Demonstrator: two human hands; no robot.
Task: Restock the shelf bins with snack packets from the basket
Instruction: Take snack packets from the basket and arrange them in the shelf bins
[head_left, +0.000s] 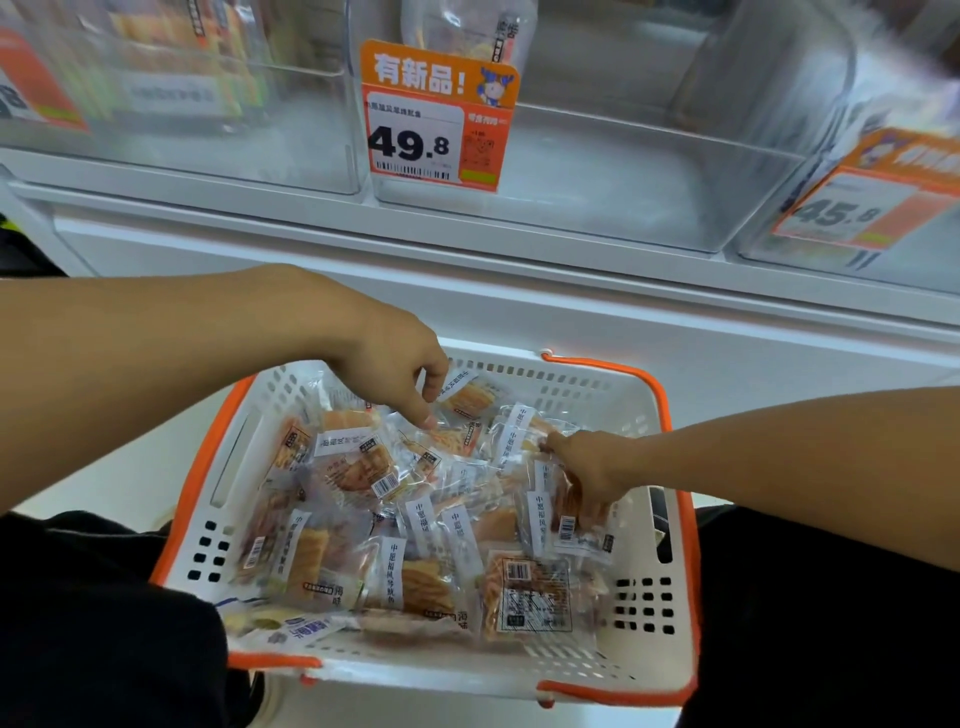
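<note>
Head view, ordered near to far. Nearest me, dark trouser legs (93, 623) flank a white basket (649, 597) with an orange rim; an orange handle (623, 371) lies along its far right edge. The basket holds a loose heap of clear snack packets (395, 561), each with an orange-brown snack inside and a white printed strip; some show barcodes. A packet with blue print (291, 631) lies at the near left corner.

My right hand (587, 467) reaches in from the right and rests on the packets at the right side of the heap, fingers curled down among them; I cannot tell whether it grips one. My left hand (395, 364) comes in from the left over the far part of the heap, fingers bent downward with the tips touching a packet (441, 436) near the middle; whether it is pinched I cannot tell. The hands are apart.

Beyond the basket runs a white shelf edge (467, 291). On it stand clear bins: the left bin (171, 130) holds blurred packets, the middle bin (623, 171) holds a single packet (467, 26) at its back, and the right bin (883, 249) is blurred. An orange price tag (436, 114) reading 49.8 hangs on the middle bin; another tag (857, 208) reads 45.8.
</note>
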